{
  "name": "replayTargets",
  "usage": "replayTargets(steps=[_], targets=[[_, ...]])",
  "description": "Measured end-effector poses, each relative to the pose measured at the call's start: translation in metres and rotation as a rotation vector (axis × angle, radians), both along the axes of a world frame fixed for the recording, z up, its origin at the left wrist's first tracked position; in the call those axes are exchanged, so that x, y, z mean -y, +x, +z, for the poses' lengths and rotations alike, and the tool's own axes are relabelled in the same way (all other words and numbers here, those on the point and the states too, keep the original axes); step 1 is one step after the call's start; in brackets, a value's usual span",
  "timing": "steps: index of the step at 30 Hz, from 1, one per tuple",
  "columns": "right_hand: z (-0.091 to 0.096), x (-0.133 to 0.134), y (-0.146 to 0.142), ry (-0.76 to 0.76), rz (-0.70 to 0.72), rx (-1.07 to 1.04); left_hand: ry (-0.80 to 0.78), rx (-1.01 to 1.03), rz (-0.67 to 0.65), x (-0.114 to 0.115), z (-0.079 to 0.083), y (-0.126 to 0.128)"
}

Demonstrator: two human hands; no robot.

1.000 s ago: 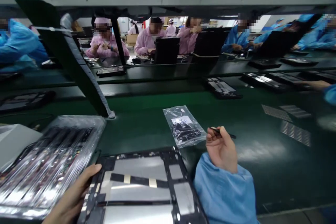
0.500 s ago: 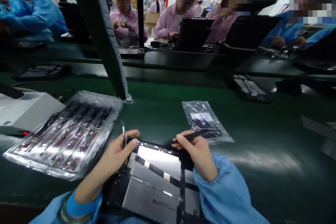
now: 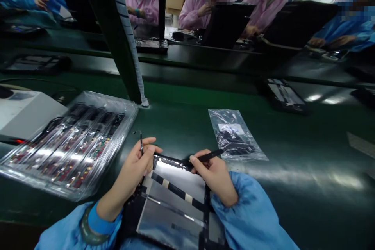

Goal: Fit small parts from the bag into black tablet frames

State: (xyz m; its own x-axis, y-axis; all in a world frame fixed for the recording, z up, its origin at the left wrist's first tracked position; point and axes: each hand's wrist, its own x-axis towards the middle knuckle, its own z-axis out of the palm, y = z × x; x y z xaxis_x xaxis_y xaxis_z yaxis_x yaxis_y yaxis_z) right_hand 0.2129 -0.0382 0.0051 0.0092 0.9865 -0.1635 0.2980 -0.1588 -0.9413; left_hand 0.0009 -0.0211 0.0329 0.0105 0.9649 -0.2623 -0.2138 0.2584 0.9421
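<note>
An opened tablet (image 3: 172, 213) with silver plates and a dark tape strip across them lies in front of me, its lower part near my lap. My left hand (image 3: 136, 168) is closed at its upper left corner. A thin dark cable (image 3: 141, 144) with a bent tip sticks up from between those fingers. At the tablet's upper right edge, my right hand (image 3: 213, 175) grips a slim black tool (image 3: 209, 155), which looks like tweezers, between thumb and fingers. The tool's working tip is hidden near the edge. Just beyond lies a clear plastic bag (image 3: 238, 136) of black parts.
On the left a clear plastic tray (image 3: 73, 144) holds several circuit boards with cables, beside a white box-shaped device (image 3: 29, 111). A green post (image 3: 114, 27) rises behind. More open tablets (image 3: 284, 95) lie on the far strip. People in pink and blue work across the bench.
The whole view has tilted down a little. My left hand's fingers have drawn inward over the tablet's corner, and my right hand with the tool has shifted slightly left along its top edge.
</note>
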Motion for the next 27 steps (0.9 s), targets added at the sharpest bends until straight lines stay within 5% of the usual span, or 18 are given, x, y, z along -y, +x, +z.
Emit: replayTargets(steps=[4,9,13,18,21,27], targets=[[0.002,0.003,0.0,0.084,-0.005,0.089,0.023,-0.056,-0.042,0.003,-0.005,-0.003],[0.01,0.001,0.006,0.237,-0.152,-0.219,0.172,-0.264,-0.288,0.012,0.006,-0.006],[0.033,-0.003,0.0,0.24,0.007,-0.255,0.245,-0.353,-0.602,0.023,0.022,-0.003],[0.059,-0.002,-0.035,0.174,0.227,-0.194,0.333,-0.451,-0.699,0.031,0.032,0.002],[0.06,0.001,-0.05,0.209,0.151,-0.186,0.449,-0.553,-0.612,0.032,0.027,0.002],[0.055,0.011,-0.054,0.77,0.137,0.184,0.837,-0.848,-0.026,0.03,0.015,-0.001]])
